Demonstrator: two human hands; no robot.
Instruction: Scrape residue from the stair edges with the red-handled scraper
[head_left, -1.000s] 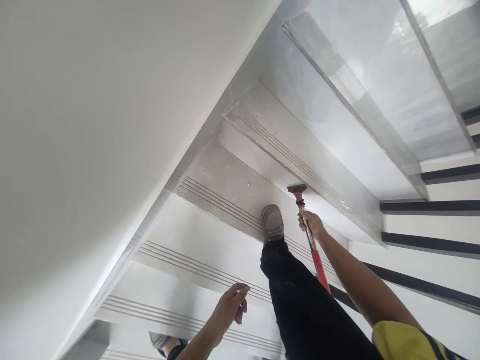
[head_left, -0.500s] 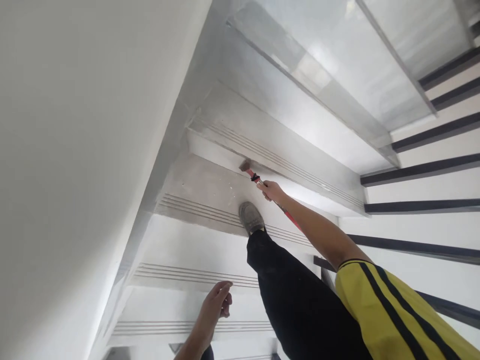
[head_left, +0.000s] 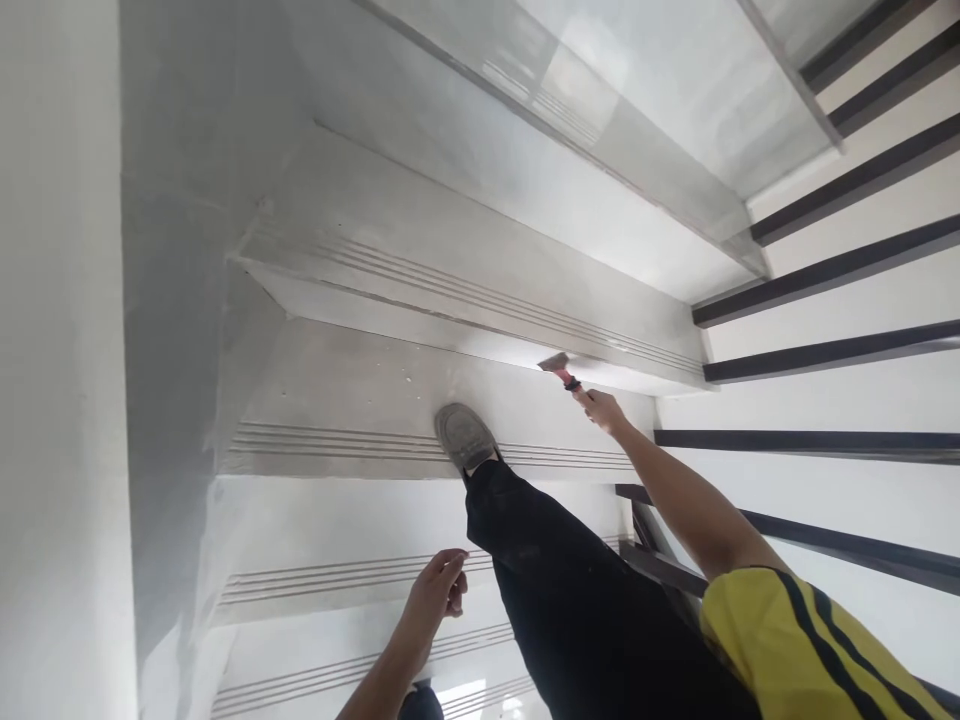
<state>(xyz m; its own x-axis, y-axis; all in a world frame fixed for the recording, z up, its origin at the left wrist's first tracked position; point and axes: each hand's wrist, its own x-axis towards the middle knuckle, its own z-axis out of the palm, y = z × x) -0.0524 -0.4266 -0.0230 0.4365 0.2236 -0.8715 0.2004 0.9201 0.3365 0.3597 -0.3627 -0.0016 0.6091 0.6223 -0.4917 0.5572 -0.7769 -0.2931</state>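
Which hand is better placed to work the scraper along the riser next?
Likely the right hand: it grips the scraper, blade by the riser. The left hand is farther back, no tool visible in it.

One head-worn camera looked forward and steeply down over both hands (head_left: 437, 592) onto the nearby stairs (head_left: 337, 385).

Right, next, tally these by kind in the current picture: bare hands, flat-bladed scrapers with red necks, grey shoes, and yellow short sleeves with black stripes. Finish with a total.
Bare hands: 2 (left hand, right hand)
Flat-bladed scraper with red neck: 1
Grey shoe: 1
Yellow short sleeve with black stripes: 1
Total: 5
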